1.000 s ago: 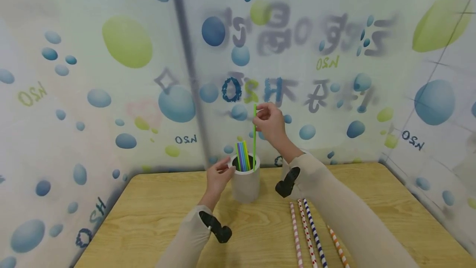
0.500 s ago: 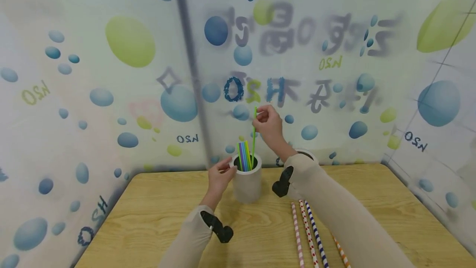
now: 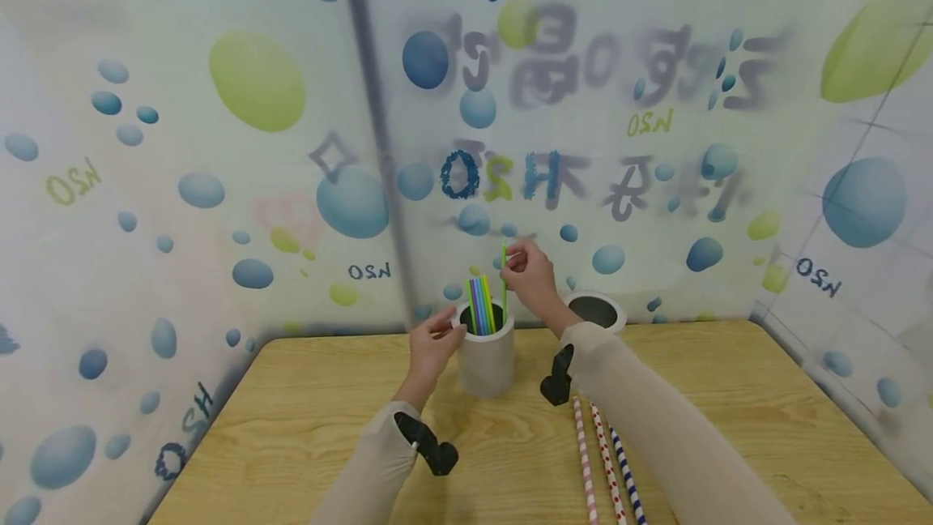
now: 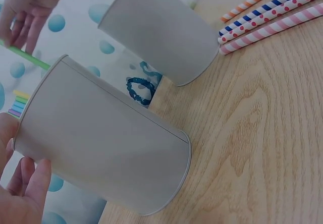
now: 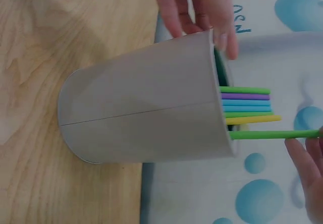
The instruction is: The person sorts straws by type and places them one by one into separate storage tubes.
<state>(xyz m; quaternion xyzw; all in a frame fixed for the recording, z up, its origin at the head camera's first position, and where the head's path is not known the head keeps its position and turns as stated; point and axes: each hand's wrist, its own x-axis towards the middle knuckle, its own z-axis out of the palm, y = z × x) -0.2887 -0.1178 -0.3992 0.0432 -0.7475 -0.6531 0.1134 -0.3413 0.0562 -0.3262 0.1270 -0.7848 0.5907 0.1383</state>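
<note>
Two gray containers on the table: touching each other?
Apart. The left wrist view shows a plain gap: wall and tabletop visible between the straw-holding container and the other container.

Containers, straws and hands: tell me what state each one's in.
Left container: upright, open-topped.
Right container: upright, open-topped.
Left hand: holding left container's rim.
Right hand: pinching a green straw.
That green straw: lower end inside left container.
Bunched straws: standing in left container.
Patterned straws: lying on the table.

Left fingers (image 4: 38,179) hold a grey container (image 4: 107,135) by its rim.
</note>
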